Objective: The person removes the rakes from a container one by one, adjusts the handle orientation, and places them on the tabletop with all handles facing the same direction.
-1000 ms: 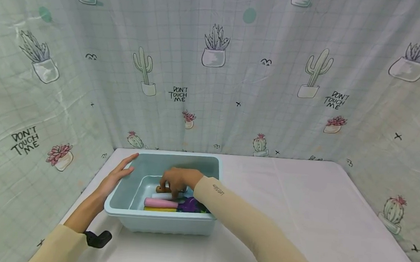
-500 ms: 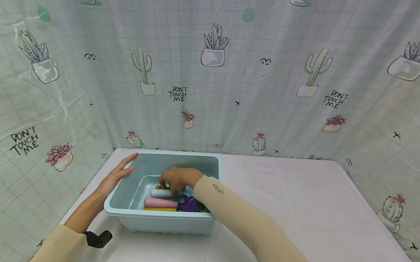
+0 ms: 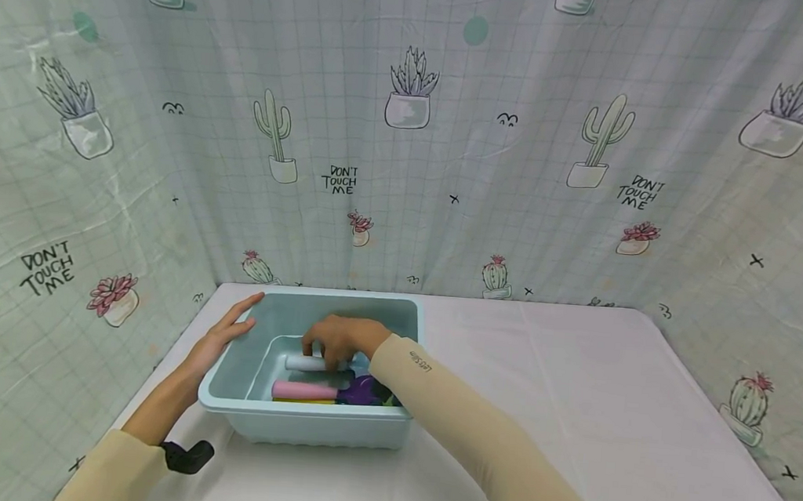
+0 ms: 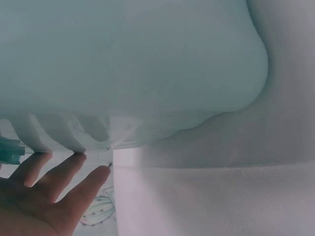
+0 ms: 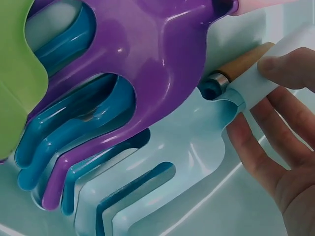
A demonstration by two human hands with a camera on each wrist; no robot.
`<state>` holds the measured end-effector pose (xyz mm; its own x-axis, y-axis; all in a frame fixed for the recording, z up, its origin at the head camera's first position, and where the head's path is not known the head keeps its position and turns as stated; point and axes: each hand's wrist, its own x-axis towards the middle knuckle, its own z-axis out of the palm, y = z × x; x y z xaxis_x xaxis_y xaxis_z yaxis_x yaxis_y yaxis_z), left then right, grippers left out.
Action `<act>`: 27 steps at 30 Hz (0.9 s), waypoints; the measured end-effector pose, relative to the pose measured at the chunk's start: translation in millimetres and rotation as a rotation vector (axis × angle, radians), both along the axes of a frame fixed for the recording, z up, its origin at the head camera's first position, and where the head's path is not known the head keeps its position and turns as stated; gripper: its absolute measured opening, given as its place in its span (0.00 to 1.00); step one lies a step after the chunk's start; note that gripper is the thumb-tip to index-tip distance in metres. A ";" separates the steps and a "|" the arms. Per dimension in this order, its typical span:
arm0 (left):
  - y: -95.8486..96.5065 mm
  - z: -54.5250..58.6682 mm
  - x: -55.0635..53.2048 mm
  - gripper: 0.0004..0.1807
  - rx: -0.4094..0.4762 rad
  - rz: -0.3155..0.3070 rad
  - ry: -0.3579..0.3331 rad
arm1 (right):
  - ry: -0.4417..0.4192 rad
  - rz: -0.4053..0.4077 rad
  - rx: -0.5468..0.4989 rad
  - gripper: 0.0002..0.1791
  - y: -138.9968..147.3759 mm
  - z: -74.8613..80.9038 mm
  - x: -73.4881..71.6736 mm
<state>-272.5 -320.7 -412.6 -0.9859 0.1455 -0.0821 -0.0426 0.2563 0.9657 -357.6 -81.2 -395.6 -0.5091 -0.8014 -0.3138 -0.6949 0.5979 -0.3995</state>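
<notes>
In the head view a pale blue plastic bin stands on the white table. My left hand rests on its left rim, with fingers straight; the left wrist view shows these fingers against the bin's wall. Inside the bin, my right hand holds the white handle of a light blue garden hand rake between thumb and fingers. Beside it lie a purple hand rake with a pink handle, darker blue tines and a wooden handle.
A green tool head overlaps the purple rake, and a yellow handle lies by the bin's near wall. White table surface extends to the right. A cactus-print curtain hangs behind and at both sides.
My right hand has shifted slightly left and away, and the white handle has moved with it toward the far side, covering the wooden handle in the head view. The left hand has stayed put.
</notes>
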 end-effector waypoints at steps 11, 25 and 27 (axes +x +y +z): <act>1.8 1.3 1.9 0.34 -0.025 0.010 0.007 | 0.037 0.021 -0.027 0.22 -2.2 3.7 -0.2; 2.0 3.7 2.2 0.34 -0.032 0.004 -0.001 | 0.067 0.019 -0.015 0.25 -2.1 9.4 -0.8; 1.6 3.9 2.4 0.34 -0.038 0.004 0.002 | 0.083 0.032 -0.017 0.25 -2.3 11.0 -0.6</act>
<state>-270.1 -319.1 -408.7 -0.9867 0.1383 -0.0857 -0.0420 0.2925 0.9553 -358.2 -83.5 -384.6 -0.5068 -0.8227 -0.2576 -0.7447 0.5683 -0.3500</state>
